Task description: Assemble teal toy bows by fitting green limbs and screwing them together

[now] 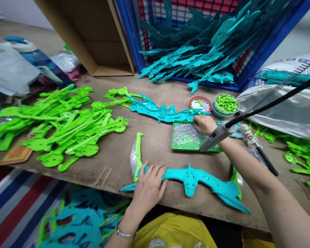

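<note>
Teal piece (pixel 191 181); shirt lettering (pixel 156 243), perhaps "ITSELF"

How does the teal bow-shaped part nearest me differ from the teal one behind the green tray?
The near part lies under the left hand; the far part has no hand on it, beyond the green tray.
The near part's middle carries a block pointing toward you; the far part's middle shows raised tabs.
The near part's left tip angles toward you; the far part's left end sweeps away.
Both are teal, long and winged.
</note>
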Demonstrator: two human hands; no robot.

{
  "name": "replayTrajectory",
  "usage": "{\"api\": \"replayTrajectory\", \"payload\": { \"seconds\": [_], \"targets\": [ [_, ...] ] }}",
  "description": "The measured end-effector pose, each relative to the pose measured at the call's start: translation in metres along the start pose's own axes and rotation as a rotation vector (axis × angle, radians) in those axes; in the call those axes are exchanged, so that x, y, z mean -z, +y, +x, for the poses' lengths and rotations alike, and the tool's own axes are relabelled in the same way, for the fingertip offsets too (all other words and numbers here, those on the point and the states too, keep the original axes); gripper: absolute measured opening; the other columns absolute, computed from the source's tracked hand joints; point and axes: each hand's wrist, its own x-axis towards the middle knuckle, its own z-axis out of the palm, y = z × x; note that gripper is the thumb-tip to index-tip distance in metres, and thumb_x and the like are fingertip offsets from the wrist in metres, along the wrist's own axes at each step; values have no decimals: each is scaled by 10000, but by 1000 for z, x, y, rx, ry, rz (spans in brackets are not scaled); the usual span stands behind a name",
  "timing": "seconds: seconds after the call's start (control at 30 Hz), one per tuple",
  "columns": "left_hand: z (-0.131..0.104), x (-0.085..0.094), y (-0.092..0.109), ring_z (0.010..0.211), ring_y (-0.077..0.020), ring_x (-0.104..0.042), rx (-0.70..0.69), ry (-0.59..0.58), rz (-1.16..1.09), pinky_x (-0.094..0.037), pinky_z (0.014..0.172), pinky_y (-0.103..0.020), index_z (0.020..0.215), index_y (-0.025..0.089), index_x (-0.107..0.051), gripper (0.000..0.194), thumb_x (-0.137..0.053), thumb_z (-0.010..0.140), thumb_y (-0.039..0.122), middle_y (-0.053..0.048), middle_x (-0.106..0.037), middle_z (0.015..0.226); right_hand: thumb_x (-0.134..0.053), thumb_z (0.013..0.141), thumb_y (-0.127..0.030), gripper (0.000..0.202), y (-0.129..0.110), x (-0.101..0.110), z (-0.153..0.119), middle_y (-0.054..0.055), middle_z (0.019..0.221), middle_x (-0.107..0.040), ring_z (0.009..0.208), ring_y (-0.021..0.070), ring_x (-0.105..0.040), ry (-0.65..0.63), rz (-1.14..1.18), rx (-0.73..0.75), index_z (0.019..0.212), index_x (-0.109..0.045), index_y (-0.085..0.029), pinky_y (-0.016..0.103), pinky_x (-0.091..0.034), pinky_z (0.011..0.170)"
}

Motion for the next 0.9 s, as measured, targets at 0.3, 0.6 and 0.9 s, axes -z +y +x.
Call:
{"api": "replayTrajectory", "payload": {
  "seconds": [0.3,0.6,0.9],
  "targets": [
    [-1,-1,0,1079,-278,-632,9,16,-11,-312,1111,-557,1250,200,-587,327,-564,924,189,-80,-706,1177,-464,890,-145,184,-13,3,-1,129,881,-692,760,224,-576,-27,-25,-32,814,-628,-182,339,-329,631],
    [-1,-1,0,1077,-279,-634,11,7,1,-321,1108,-566,1251,192,-594,337,-575,915,191,-78,-705,1183,-505,917,-203,184,-8,-3,-3,155,949,-723,840,262,-640,31,42,-100,1032,-635,-145,331,-385,672],
    [0,0,0,1078,-289,-643,-5,-18,25,-357,1100,-573,1278,188,-596,362,-574,917,196,-100,-704,1186,-466,929,-204,262,-1,0,-17,92,1020,-742,912,230,-677,184,223,-175,1050,-698,-205,372,-513,819]
  ]
}}
